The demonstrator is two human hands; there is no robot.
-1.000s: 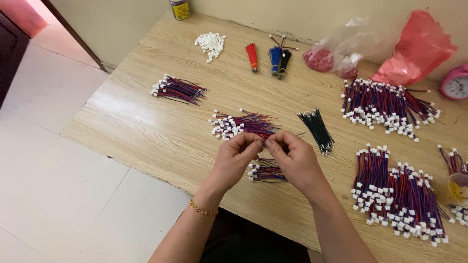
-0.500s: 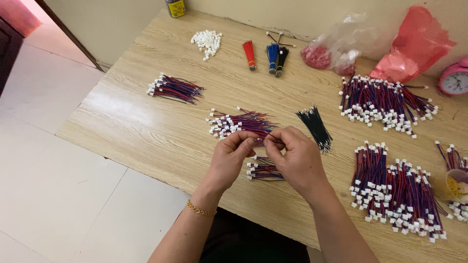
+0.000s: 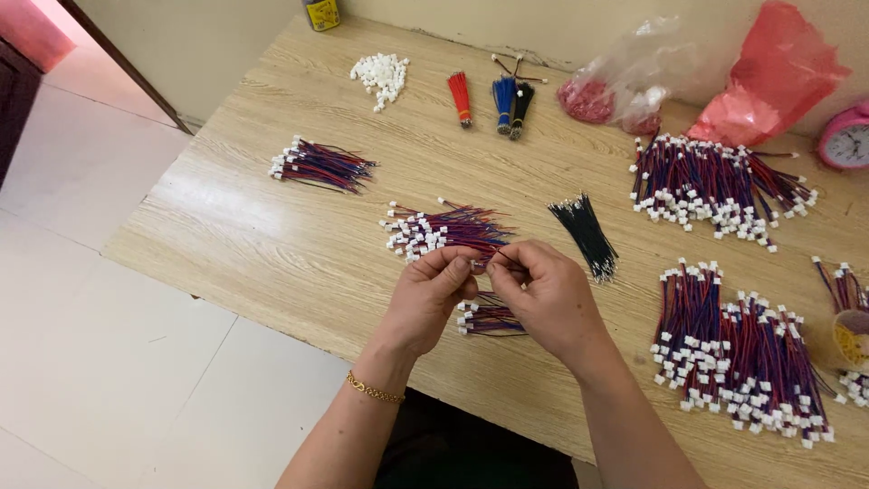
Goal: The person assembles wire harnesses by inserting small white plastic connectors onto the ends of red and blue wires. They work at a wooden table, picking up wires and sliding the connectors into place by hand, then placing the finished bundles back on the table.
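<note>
Both hands stay together above the counter (image 3: 272, 226), hardly shifted from half a second back. The left hand (image 3: 430, 294) and right hand (image 3: 543, 299) each keep a closed fingertip grip on a thin wire piece (image 3: 480, 264), held between them just above the near edge. Under the hands lies a small bundle of red-and-blue wires (image 3: 489, 319); a bigger bundle with white plugs (image 3: 444, 228) sits just beyond, and the black wires (image 3: 587, 234) lie to the right, all unmoved.

Home piecework spot: wood table (image 3: 272, 235) w/ wire bundles (image 3: 715, 186), pink alarm clock (image 3: 846, 140), tiled floor (image 3: 109, 362).
</note>
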